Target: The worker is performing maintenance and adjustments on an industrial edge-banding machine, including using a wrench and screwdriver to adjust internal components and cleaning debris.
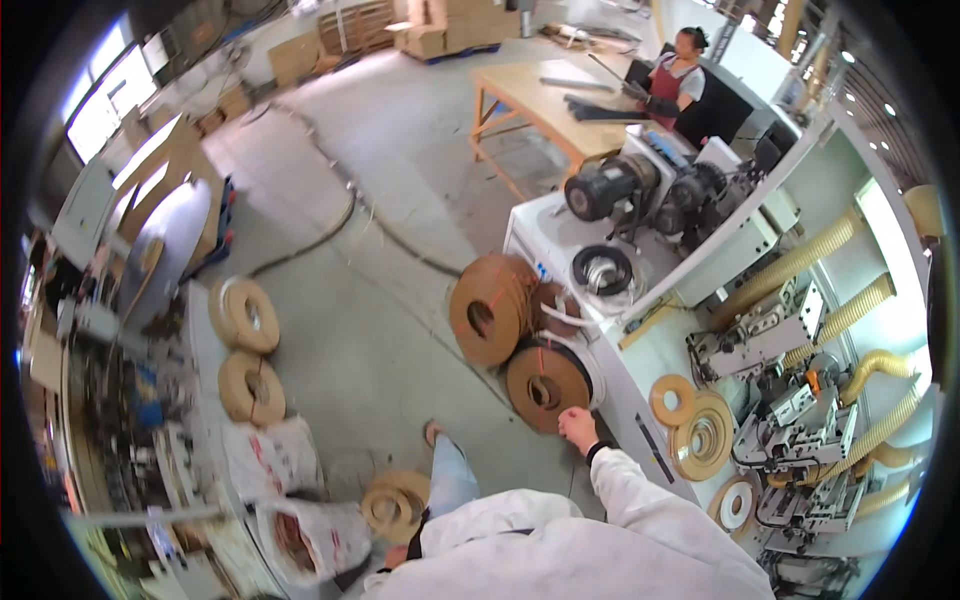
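Note:
My right hand (578,430) reaches forward at the lower edge of a brown roll of edge banding (525,378); its fingers are curled, and whether they grip anything is hidden. Behind that roll, a stack of larger brown rolls (469,318) leans near the white machine. My left hand (396,556) hangs low by my side, mostly covered by my sleeve and body, so its fingers do not show clearly. Closest to it are tan rolls (378,510) on the floor and an open white sack (345,535).
Right of me stands a long white machine (640,440) with motors, yellow hoses (840,330) and more rolls (690,460). Rolls (228,312) and sacks (265,460) line the left. A hose (415,252) crosses the floor. A person (680,80) works at a wooden table (520,85).

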A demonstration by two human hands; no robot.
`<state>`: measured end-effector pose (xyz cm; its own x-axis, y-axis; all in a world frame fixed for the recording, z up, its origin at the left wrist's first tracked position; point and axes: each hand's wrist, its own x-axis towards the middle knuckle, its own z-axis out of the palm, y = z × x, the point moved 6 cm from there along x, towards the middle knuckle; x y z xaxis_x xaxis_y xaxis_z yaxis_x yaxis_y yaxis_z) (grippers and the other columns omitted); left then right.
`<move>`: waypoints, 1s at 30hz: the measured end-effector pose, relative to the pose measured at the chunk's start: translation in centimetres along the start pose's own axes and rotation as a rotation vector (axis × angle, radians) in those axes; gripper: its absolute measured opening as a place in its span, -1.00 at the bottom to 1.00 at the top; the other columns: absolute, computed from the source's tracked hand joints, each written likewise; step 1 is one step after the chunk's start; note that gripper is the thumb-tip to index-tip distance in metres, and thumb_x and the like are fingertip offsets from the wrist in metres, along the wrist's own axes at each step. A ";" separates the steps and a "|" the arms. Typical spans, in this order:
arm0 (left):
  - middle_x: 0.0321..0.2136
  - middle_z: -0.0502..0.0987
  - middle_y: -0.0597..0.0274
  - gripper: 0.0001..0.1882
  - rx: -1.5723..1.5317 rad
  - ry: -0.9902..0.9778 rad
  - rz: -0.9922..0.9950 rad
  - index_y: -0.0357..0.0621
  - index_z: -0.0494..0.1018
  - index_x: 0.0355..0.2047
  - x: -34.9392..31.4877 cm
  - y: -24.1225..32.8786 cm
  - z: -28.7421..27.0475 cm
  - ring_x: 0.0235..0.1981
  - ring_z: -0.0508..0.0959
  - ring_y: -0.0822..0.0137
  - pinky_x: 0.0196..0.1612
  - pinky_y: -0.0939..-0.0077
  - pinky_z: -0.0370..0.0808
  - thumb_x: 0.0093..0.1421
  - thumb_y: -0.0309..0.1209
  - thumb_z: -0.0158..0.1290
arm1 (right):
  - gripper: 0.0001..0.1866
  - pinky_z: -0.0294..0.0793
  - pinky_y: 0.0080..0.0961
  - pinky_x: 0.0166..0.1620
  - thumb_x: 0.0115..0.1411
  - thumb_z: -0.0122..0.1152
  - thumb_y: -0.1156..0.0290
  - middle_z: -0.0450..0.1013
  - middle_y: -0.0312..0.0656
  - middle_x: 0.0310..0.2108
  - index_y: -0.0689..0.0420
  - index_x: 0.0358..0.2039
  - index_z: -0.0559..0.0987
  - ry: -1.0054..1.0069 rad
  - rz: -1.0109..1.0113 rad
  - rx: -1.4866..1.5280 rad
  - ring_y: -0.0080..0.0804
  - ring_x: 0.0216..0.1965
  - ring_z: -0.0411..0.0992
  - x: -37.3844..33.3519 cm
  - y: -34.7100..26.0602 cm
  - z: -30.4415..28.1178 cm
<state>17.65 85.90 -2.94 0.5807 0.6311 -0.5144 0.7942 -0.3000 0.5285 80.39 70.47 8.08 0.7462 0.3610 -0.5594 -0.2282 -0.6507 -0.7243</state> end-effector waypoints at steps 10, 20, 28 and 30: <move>-0.48 0.65 0.14 -0.73 -0.591 0.218 -0.196 -0.27 0.59 -0.19 37.5 13.1 -25.9 -0.46 0.63 0.31 -0.33 0.40 0.56 0.11 -0.41 0.14 | -0.74 0.61 -0.40 -0.36 0.10 0.19 0.19 0.62 -0.23 -0.52 0.07 -0.39 0.72 -0.151 0.199 -0.284 -0.37 -0.51 0.60 8.1 -5.6 12.2; -0.43 0.67 0.16 -0.75 -0.465 0.118 -0.210 -0.19 0.62 -0.21 62.9 16.8 -40.8 -0.45 0.63 0.33 -0.33 0.41 0.56 0.10 -0.38 0.16 | -0.67 0.59 -0.06 -0.20 0.07 0.10 0.21 0.60 0.02 -0.35 0.11 -0.30 0.70 -0.443 0.009 -0.812 0.03 -0.25 0.60 28.2 -15.9 20.4; -0.47 0.63 0.20 -0.84 -0.551 0.078 -0.462 -0.18 0.62 -0.30 75.6 19.6 -50.2 -0.50 0.60 0.37 -0.46 0.40 0.54 0.12 -0.45 0.11 | -0.86 0.52 -0.56 -0.41 0.20 0.20 0.38 0.54 -0.27 -0.54 0.18 -0.39 0.63 -0.031 0.130 0.150 -0.51 -0.52 0.52 47.4 -44.9 23.5; -0.49 0.61 0.22 -0.85 -0.540 0.033 -0.492 -0.18 0.62 -0.32 79.5 20.2 -52.0 -0.50 0.59 0.38 -0.49 0.40 0.52 0.13 -0.46 0.09 | -0.85 0.51 -0.55 -0.41 0.22 0.18 0.38 0.53 -0.26 -0.53 0.18 -0.38 0.62 0.017 0.007 0.154 -0.51 -0.52 0.51 51.5 -49.0 23.9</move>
<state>70.53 167.22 1.94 0.1672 0.6260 -0.7617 0.7577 0.4127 0.5055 115.05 136.94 5.14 0.7547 0.3446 -0.5583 -0.3253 -0.5426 -0.7745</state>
